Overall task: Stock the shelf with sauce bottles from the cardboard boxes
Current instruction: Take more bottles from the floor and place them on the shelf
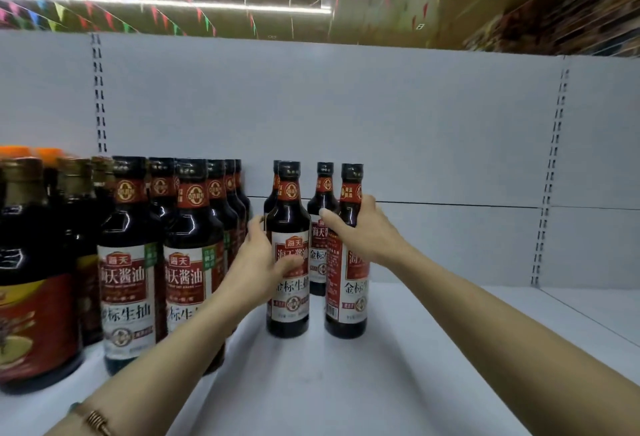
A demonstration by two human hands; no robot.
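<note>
Dark sauce bottles with red-and-white labels stand on a white shelf. My left hand grips the body of one front bottle, thumb across its label. My right hand grips the shoulder of the bottle beside it. Both bottles stand upright on the shelf. Two more bottles stand behind them, one between the two held bottles. To the left, a packed group of the same bottles runs back in rows. No cardboard box is in view.
Larger dark bottles with brown caps fill the far left of the shelf. The shelf's white back panel has slotted uprights. The bare shelf surface stretches to the right. Coloured bunting hangs from the ceiling.
</note>
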